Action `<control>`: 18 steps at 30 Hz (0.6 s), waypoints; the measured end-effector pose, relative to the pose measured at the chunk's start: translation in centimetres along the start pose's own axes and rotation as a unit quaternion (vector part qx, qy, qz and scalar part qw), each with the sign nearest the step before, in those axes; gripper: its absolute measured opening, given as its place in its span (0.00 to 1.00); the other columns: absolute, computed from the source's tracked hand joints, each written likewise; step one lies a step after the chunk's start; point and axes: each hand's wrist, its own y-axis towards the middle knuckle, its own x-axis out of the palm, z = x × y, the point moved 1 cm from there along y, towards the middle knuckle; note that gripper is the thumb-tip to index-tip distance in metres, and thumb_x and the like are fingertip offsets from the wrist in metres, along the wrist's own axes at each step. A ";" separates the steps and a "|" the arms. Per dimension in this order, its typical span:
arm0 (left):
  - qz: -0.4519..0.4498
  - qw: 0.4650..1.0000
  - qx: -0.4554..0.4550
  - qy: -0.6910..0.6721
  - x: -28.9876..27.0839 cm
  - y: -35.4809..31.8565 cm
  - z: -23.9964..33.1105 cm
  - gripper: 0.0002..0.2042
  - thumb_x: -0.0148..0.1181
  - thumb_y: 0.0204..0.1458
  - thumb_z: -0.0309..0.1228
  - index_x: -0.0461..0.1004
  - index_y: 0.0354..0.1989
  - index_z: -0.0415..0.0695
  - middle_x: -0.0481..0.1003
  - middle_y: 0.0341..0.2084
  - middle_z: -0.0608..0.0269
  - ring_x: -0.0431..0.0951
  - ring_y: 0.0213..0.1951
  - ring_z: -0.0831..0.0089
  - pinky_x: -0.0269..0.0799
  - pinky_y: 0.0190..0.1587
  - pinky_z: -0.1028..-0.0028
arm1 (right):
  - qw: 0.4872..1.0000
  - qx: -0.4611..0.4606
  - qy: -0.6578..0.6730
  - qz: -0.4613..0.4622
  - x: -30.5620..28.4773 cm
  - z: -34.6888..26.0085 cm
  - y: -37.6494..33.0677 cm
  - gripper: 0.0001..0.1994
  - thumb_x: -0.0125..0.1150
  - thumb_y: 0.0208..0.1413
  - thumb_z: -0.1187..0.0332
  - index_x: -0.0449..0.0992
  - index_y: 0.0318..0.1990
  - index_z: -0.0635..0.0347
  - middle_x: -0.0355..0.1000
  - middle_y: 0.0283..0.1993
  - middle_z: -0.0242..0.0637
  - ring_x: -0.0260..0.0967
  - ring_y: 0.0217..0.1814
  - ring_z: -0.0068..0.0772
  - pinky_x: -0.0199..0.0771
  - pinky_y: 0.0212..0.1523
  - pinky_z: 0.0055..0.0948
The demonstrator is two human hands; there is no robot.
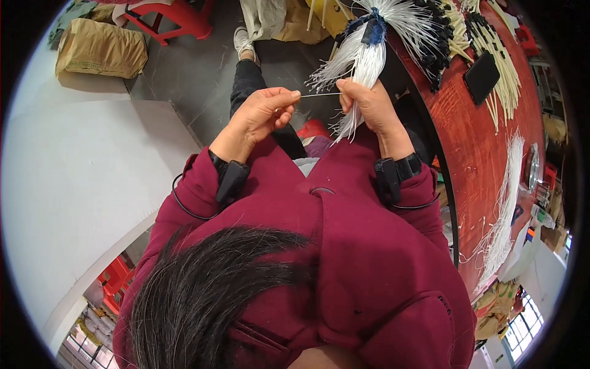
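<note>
A bundle of white cords (369, 58) hangs over the table's edge, bound near its top with a strip of dark blue cloth (373, 31). My right hand (373, 109) is closed around its lower part, thumb and forefinger pinched together. Loose cord ends spread out below that hand. Between my two hands a single thin cord (319, 95) is pulled straight, nearly level. My left hand (261, 115) pinches the cord's other end between thumb and forefinger, its remaining fingers curled. Both hands are above my lap, and each wrist wears a black strapped device.
The red-brown table (476, 160) curves along my right. On it lie a black phone (481, 77), cream-tipped black cords (501, 67) and another white cord bundle (505, 203). To my left is a white tabletop (92, 178). A brown package (101, 48) and a red stool (175, 18) stand beyond.
</note>
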 end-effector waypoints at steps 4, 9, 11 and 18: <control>-0.020 0.999 0.034 0.002 -0.1 -0.2 0.0 0.09 0.57 0.57 0.35 0.68 0.26 0.48 0.66 0.17 0.73 0.61 0.15 0.85 0.53 0.17 0.84 | 1.000 -0.003 0.022 -0.021 0.1 0.1 0.1 0.11 0.56 0.54 0.70 0.68 0.20 0.58 0.61 0.15 0.29 0.59 0.16 0.22 0.62 0.21 0.23; -0.163 0.972 0.070 -0.152 0.4 -0.4 -0.4 0.10 0.58 0.56 0.33 0.67 0.25 0.47 0.67 0.18 0.72 0.62 0.16 0.85 0.54 0.19 0.84 | 0.998 0.001 0.055 -0.041 0.1 -0.3 -0.1 0.11 0.57 0.54 0.70 0.68 0.20 0.59 0.61 0.15 0.29 0.59 0.16 0.23 0.62 0.21 0.23; -0.201 0.957 0.078 -0.193 0.5 -0.5 -0.6 0.10 0.58 0.56 0.32 0.67 0.24 0.47 0.68 0.18 0.72 0.63 0.16 0.85 0.55 0.20 0.85 | 0.997 0.006 0.060 -0.043 0.3 -0.5 -0.1 0.12 0.57 0.54 0.70 0.68 0.19 0.58 0.61 0.15 0.29 0.59 0.16 0.23 0.62 0.21 0.23; 0.008 0.948 0.196 0.250 -0.8 -0.2 0.7 0.08 0.59 0.55 0.34 0.69 0.27 0.48 0.67 0.18 0.72 0.62 0.18 0.88 0.54 0.21 0.84 | 0.999 -0.010 0.015 -0.032 0.3 0.1 0.2 0.12 0.56 0.55 0.68 0.70 0.19 0.59 0.65 0.17 0.31 0.63 0.18 0.23 0.63 0.22 0.22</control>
